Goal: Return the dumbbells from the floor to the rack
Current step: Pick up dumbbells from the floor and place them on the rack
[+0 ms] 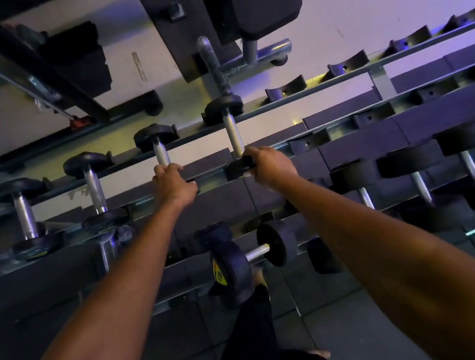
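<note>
Two small black dumbbells lie across the top tier of the rack [338,82]. My left hand [172,185] grips the near end of one dumbbell [159,147], whose far head rests in a cradle. My right hand [267,165] grips the near head of the other dumbbell [231,132]. Both near heads are mostly hidden under my fingers. Below my arms, another dumbbell [241,262] with a yellow label sits low by the rack's bottom tier, close to my leg.
Two more small dumbbells [23,214] [93,186] sit on the top tier to the left. Empty cradles [286,90] run to the right. Larger dumbbells [418,183] fill the middle tier at right. A bench [265,7] and a machine frame stand behind the rack.
</note>
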Motion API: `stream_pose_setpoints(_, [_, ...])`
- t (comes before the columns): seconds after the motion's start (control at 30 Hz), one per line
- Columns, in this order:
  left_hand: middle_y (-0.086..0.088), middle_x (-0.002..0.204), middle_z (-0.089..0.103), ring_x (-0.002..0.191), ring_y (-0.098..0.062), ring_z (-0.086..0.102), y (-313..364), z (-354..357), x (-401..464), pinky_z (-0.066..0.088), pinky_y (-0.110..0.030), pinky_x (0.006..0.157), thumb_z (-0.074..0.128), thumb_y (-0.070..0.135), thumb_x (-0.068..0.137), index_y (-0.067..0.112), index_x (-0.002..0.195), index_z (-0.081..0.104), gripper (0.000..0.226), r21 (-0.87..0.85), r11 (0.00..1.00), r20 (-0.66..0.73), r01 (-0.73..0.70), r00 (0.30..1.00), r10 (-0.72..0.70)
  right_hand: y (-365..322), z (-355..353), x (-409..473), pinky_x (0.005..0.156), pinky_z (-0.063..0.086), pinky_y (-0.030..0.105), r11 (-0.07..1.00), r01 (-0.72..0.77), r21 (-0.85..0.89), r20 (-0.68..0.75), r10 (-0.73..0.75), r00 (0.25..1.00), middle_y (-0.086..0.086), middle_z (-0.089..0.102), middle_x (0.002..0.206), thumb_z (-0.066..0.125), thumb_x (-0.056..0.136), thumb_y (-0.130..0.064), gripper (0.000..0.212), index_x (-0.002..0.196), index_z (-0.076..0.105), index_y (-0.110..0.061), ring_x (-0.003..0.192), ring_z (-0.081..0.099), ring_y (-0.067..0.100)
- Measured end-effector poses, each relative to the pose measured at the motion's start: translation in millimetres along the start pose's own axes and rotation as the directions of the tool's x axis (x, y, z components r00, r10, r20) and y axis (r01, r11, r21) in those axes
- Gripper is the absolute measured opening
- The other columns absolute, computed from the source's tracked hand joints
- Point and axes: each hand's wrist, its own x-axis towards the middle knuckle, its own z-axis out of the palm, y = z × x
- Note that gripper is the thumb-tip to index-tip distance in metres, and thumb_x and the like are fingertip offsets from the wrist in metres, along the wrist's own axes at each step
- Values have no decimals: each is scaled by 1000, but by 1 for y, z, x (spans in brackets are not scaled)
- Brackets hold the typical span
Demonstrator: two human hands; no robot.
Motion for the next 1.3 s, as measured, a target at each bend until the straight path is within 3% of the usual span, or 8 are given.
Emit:
stream_pose_setpoints(0.17, [-3,136,48,117,-26,57,40,1,-30,51,-43,101,73,40,87,23,126,60,45,-48,993,-43,-110,993,108,6,-20,-29,103,54,42,931,-125,344,-46,150,988,7,63,137,76,94,-42,62,148,53,-21,121,63,24])
stream_pose_setpoints(0.3, [3,109,68,85,-2,63,108,11,-96,55,-20,84,77,32,90,15,116,69,31,-393,878,43,-272,949,313,34,-45,-86,94,62,48,640,-128,758,-152,364,919,-3,80,105,74,89,-54,38,113,76,-26,98,75,16])
stream_pose_setpoints(0.4, [10,92,68,76,6,61,163,31,-168,51,-6,70,77,27,92,13,113,69,26,-487,801,118,-347,883,454,82,-59,-162,86,65,51,501,-36,865,-213,432,876,-4,81,89,75,83,-59,29,91,79,-31,86,77,19])
stream_pose_setpoints(0.57, [8,95,71,75,10,64,235,83,-308,47,-4,70,76,27,92,16,113,71,24,-484,701,201,-525,712,672,175,-82,-332,74,59,32,428,21,904,-283,560,778,-1,80,87,76,92,-39,18,99,80,-22,77,72,10])
stream_pose_setpoints(0.73, [7,95,75,85,-5,71,306,170,-460,57,-25,81,78,35,88,27,105,71,20,-508,587,322,-630,494,808,281,-81,-507,71,55,26,393,-4,920,-320,755,573,1,80,88,76,96,-25,9,98,81,-18,75,70,4])
stream_pose_setpoints(0.83, [7,93,75,82,-4,70,355,220,-544,59,-29,80,77,38,87,26,105,72,21,-517,534,417,-669,348,840,335,-80,-603,78,64,37,311,-2,950,-282,862,421,5,81,93,73,97,-22,9,98,80,-17,83,74,11])
stream_pose_setpoints(1.07, [13,98,74,91,-1,68,479,321,-694,54,-21,85,73,45,89,31,109,72,25,-455,355,608,-817,6,794,446,-82,-764,68,55,24,180,63,982,-184,981,64,-1,81,93,71,98,-30,7,96,78,-28,79,75,13])
stream_pose_setpoints(1.3, [10,99,73,91,-4,67,607,447,-839,52,-20,80,71,40,93,26,107,74,20,-513,189,713,-837,-293,637,559,-82,-881,70,59,36,27,157,987,21,956,-294,1,81,85,71,95,-30,12,87,78,-25,72,73,15])
